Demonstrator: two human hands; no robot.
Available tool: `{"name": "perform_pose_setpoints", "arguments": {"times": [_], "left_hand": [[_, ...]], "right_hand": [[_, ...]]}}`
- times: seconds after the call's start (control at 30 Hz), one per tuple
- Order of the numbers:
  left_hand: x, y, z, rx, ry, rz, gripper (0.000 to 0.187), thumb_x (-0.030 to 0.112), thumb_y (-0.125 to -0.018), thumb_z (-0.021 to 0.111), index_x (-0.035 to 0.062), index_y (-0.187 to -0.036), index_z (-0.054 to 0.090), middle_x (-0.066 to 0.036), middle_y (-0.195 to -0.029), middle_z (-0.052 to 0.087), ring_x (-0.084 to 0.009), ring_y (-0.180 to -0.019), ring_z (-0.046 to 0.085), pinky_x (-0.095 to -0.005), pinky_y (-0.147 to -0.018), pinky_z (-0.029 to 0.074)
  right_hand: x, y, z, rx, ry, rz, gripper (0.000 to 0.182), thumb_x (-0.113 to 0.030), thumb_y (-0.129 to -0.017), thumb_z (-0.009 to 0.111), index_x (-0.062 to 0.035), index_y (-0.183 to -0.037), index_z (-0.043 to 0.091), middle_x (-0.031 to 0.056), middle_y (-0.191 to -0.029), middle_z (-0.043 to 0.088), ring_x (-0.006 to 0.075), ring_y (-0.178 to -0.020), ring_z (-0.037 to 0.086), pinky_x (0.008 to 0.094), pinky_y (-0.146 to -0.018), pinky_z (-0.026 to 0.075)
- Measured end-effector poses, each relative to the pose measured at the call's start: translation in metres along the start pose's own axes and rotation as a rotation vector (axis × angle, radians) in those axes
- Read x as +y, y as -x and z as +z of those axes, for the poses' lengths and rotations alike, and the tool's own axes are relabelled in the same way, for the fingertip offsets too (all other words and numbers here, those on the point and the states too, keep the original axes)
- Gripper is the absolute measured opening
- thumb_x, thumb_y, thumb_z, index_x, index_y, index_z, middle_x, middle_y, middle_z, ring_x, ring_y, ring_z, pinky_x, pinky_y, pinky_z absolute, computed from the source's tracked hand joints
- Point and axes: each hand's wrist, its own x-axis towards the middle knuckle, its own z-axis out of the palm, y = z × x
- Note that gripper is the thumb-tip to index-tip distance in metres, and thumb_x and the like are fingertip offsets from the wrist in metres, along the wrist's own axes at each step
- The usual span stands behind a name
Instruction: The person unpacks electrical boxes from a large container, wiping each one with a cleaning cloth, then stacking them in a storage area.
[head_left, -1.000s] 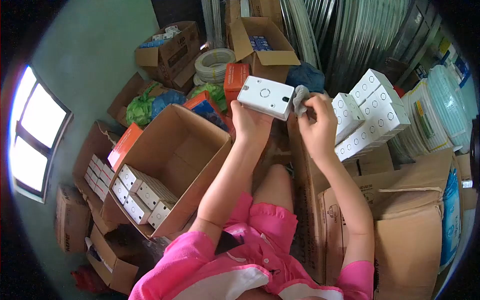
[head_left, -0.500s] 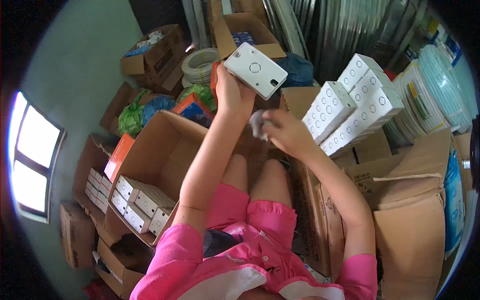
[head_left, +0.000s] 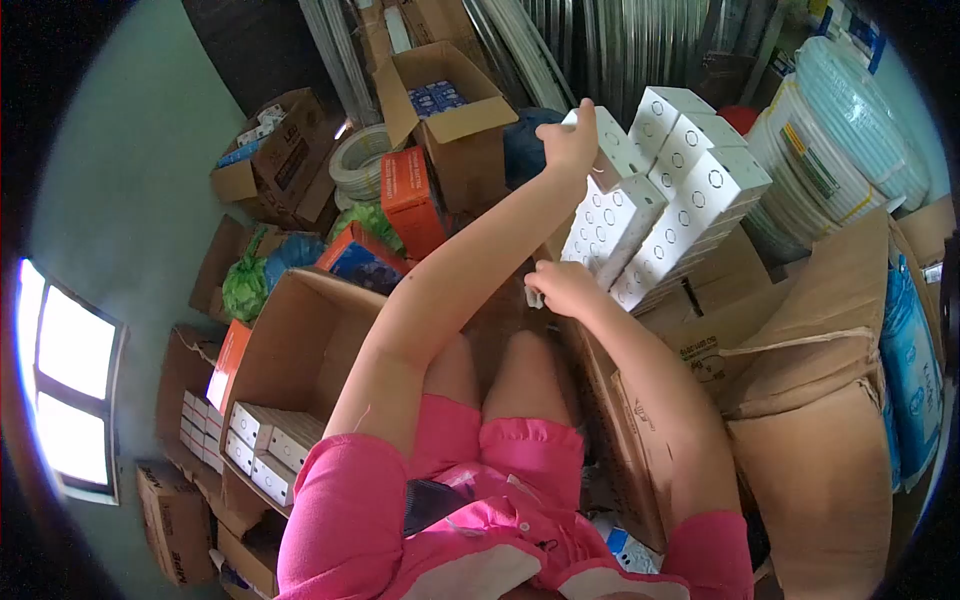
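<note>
My left hand (head_left: 570, 148) reaches forward to the stacked boxes and is closed on a white box (head_left: 622, 145), its thumb pointing up along the left edge. That box sits at the left rear of several white boxes (head_left: 700, 200) with round marks, piled on cardboard to my right. Just below the pile, my right hand (head_left: 567, 290) is closed on a small crumpled whitish cloth (head_left: 534, 292). Part of the cloth is hidden by the fingers.
An open carton (head_left: 300, 330) at the left holds more white boxes (head_left: 262, 440). Orange boxes (head_left: 412, 200) and an open carton of blue packs (head_left: 455, 140) stand ahead. Wrapped coils (head_left: 820, 150) are at the right, above torn cardboard flaps (head_left: 810, 470).
My left hand has moved right with the white box, from in front of me to the pile. My right hand, still with the cloth, has moved slightly down. The view has shifted.
</note>
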Motion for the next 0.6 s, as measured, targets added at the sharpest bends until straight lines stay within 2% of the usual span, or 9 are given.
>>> {"name": "perform_pose_setpoints", "arguments": {"times": [0.1, 0.13, 0.23, 0.27, 0.47, 0.6], "left_hand": [[-0.025, -0.033, 0.023, 0.054, -0.101, 0.050, 0.085, 0.060, -0.085, 0.057, -0.0101, -0.125, 0.031, -0.029, -0.118, 0.053, -0.0361, -0.104, 0.058, -0.0463, -0.090, 0.046], [-0.009, -0.009, 0.025, 0.139, -0.239, -0.098, 0.088, 0.066, -0.083, 0.052, -0.0088, -0.128, 0.038, -0.029, -0.130, 0.048, -0.0384, -0.120, 0.047, -0.0481, -0.103, 0.034], [-0.019, -0.017, 0.030, 0.134, -0.497, -0.097, 0.090, 0.071, -0.080, 0.049, -0.0014, -0.134, 0.045, -0.020, -0.140, 0.045, -0.0373, -0.133, 0.036, -0.0463, -0.109, 0.030], [-0.025, -0.023, 0.034, 0.166, -0.516, -0.143, 0.093, 0.074, -0.077, 0.048, 0.0010, -0.135, 0.046, -0.020, -0.143, 0.040, -0.0345, -0.137, 0.028, -0.0463, -0.111, 0.027], [-0.034, -0.018, 0.032, 0.082, -0.527, -0.193, 0.109, 0.082, -0.067, 0.052, 0.0007, -0.138, 0.041, -0.019, -0.144, 0.038, -0.0348, -0.135, 0.032, -0.0466, -0.111, 0.027], [-0.040, -0.018, 0.037, 0.108, -0.539, -0.161, 0.112, 0.084, -0.065, 0.052, 0.0010, -0.139, 0.039, -0.019, -0.143, 0.039, -0.0348, -0.135, 0.032, -0.0465, -0.111, 0.027]], "right_hand": [[-0.006, -0.006, 0.006, -0.027, -0.035, -0.051, 0.010, -0.005, -0.076, 0.061, -0.0116, -0.083, 0.064, 0.0110, -0.086, 0.063, 0.0322, -0.083, 0.066, 0.0435, -0.072, 0.052], [-0.009, -0.009, 0.007, -0.019, -0.053, -0.064, 0.010, -0.005, -0.076, 0.061, -0.0117, -0.083, 0.064, 0.0110, -0.087, 0.064, 0.0317, -0.083, 0.066, 0.0431, -0.073, 0.053], [-0.016, -0.012, 0.007, -0.028, -0.085, -0.051, 0.009, -0.005, -0.076, 0.062, -0.0117, -0.083, 0.064, 0.0101, -0.087, 0.064, 0.0308, -0.083, 0.067, 0.0425, -0.072, 0.053], [-0.015, -0.012, 0.010, -0.039, -0.093, -0.055, 0.009, -0.005, -0.076, 0.062, -0.0114, -0.083, 0.064, 0.0099, -0.086, 0.065, 0.0307, -0.083, 0.067, 0.0425, -0.072, 0.053], [-0.001, -0.011, 0.026, -0.031, -0.062, -0.047, 0.009, -0.006, -0.075, 0.064, -0.0106, -0.083, 0.065, 0.0095, -0.085, 0.066, 0.0302, -0.083, 0.067, 0.0425, -0.071, 0.054], [-0.008, -0.011, 0.010, -0.092, -0.032, -0.016, 0.010, -0.006, -0.075, 0.064, -0.0107, -0.084, 0.066, 0.0101, -0.087, 0.067, 0.0300, -0.085, 0.067, 0.0421, -0.072, 0.054]]}}
